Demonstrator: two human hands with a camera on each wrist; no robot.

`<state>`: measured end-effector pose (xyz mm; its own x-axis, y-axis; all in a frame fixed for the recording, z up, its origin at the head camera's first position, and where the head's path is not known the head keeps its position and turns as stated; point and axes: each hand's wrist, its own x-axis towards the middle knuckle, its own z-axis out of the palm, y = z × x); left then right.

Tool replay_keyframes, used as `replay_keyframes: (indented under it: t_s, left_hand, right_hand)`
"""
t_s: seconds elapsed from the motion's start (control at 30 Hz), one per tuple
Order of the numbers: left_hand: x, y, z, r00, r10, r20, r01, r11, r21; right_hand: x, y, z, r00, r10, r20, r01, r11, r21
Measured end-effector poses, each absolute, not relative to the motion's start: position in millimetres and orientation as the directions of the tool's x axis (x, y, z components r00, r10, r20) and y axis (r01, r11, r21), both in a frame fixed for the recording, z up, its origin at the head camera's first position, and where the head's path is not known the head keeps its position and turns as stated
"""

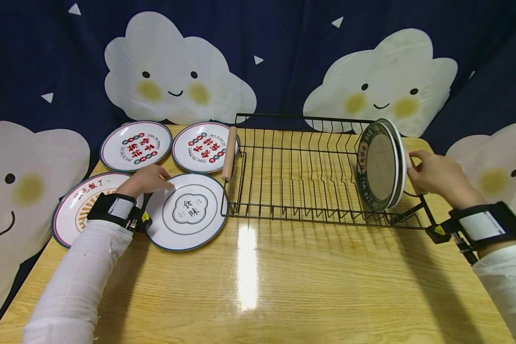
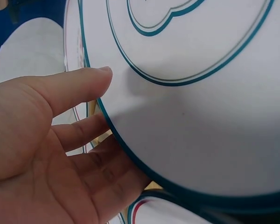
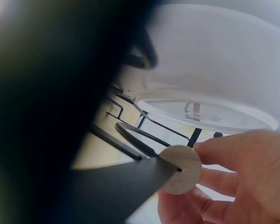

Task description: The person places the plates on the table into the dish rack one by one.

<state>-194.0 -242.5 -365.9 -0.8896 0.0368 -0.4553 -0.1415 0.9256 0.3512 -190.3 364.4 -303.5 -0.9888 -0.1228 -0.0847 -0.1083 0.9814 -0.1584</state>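
A white plate (image 1: 189,239) with a flower-shaped outline and dark characters lies left of the black wire dish rack (image 1: 301,220). My left hand (image 1: 145,180) grips its left rim, thumb (image 2: 86,86) over the top and fingers (image 2: 109,179) under the edge. At the rack's right end, my right hand (image 1: 440,177) holds the wooden handle (image 3: 184,163) between thumb and fingers. Just inside that end, a dark-rimmed plate (image 1: 378,167) stands upright, with a white plate (image 1: 399,143) behind it.
Two plates with red characters (image 1: 135,145) (image 1: 204,147) lie at the back left. A sunburst plate (image 1: 79,196) is partly under my left forearm. Another wooden handle (image 1: 229,155) tops the rack's left end. Behind the table (image 1: 309,286) hangs a navy cloud-print curtain (image 1: 279,28).
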Motion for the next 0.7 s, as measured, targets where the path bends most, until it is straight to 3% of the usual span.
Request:
replay_keyframes:
  t_s: [0.23,0.7]
  left_hand:
    - [-194.9,-242.9,-364.5,-0.873,0.105,-0.475,-0.075,0.936,0.344]
    - [-202.0,-241.9,-371.6,-0.831,0.107,-0.545,-0.099,0.937,0.334]
  right_hand:
    - [-188.3,363.8,-303.4,-0.989,-0.122,-0.089,-0.106,0.980,-0.169]
    - [-186.2,362.1,-302.0,-0.989,-0.116,-0.092,-0.099,0.980,-0.171]
